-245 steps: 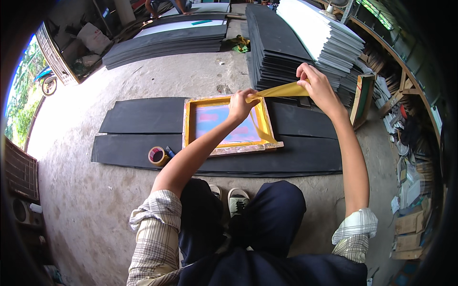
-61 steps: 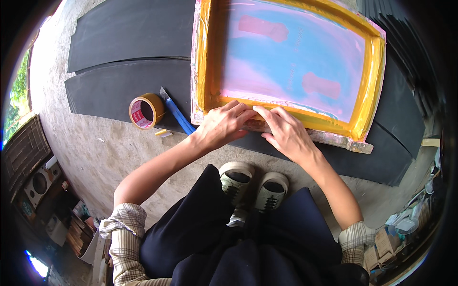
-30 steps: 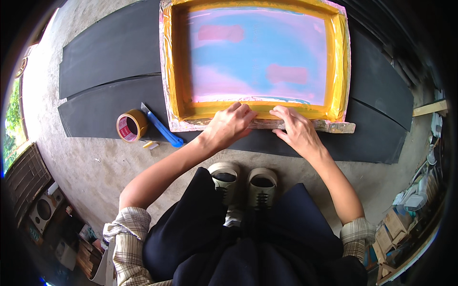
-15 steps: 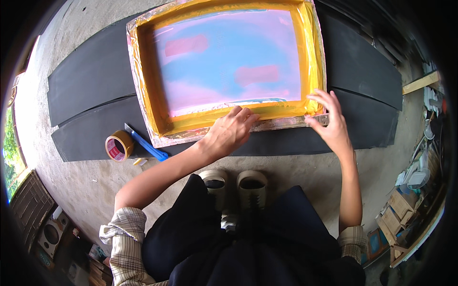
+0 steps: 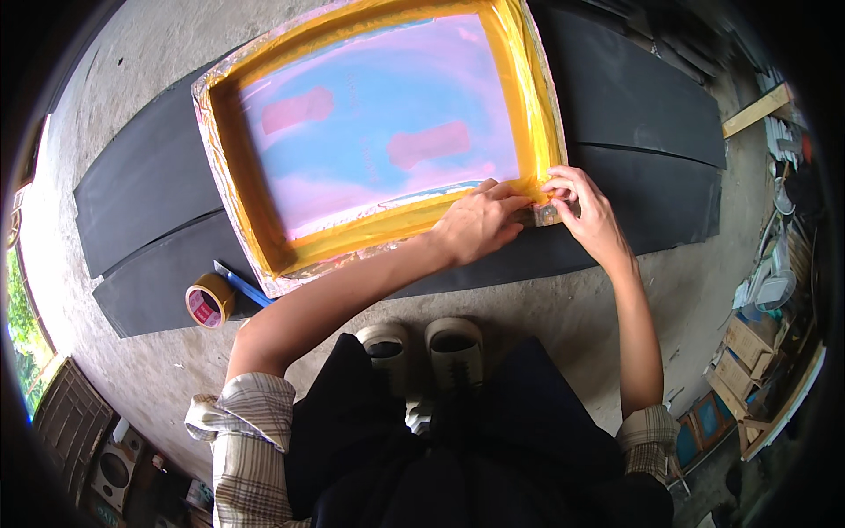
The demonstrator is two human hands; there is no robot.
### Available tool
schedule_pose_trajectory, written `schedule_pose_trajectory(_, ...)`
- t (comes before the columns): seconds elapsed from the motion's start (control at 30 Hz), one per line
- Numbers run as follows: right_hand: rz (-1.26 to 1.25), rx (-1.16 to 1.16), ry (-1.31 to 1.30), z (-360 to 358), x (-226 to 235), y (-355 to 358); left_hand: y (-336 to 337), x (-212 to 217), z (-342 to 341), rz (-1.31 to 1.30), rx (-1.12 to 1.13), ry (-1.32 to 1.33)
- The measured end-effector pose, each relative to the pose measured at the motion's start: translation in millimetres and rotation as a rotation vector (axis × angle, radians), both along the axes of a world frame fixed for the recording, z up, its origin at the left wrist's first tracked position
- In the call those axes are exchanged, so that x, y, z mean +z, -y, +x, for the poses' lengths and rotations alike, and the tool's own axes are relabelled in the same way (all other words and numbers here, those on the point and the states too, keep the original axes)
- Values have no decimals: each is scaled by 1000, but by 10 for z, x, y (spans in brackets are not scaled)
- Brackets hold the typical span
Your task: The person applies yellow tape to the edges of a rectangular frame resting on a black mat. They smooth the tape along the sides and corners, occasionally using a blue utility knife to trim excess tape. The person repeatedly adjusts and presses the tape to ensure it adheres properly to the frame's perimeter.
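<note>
The screen-printing frame (image 5: 378,141) lies flat on black sheets (image 5: 642,106) spread over the concrete floor (image 5: 563,308), its rim wrapped in yellow tape (image 5: 528,97) and its mesh showing pink and blue. Both hands meet at the frame's near right corner. The left hand (image 5: 480,220) lies palm down on the near rail, fingers spread flat and pressing the tape, holding nothing. Just to its right, the right hand (image 5: 591,211) has its fingertips pinched narrow on the tape end (image 5: 546,214) at the corner, so the frame stretches away ahead and to the left of both hands. Well to the left of the left hand, a tape roll (image 5: 209,300) and a blue utility knife (image 5: 239,286) lie beside the frame's near left corner.
</note>
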State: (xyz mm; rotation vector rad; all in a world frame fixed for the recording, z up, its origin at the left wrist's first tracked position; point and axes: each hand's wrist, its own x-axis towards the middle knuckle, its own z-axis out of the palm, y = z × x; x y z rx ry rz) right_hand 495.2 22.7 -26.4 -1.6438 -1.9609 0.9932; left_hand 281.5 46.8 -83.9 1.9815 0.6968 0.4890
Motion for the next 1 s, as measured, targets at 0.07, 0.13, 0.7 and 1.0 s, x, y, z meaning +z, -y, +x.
schedule_pose_trajectory(0.07,116,31,57,7,-48,7,11,9,74,21,9,3)
schedule_pose_trajectory(0.13,352,121,223,32,-81,7,34,24,140,41,28,1)
schedule_pose_trajectory(0.7,303,-302,-3,-4,-451,225,96,151,284,-24,-25,-105)
schedule_pose_trajectory(1.0,220,-324,-114,-29,-424,209,86,89,130,-41,25,-18)
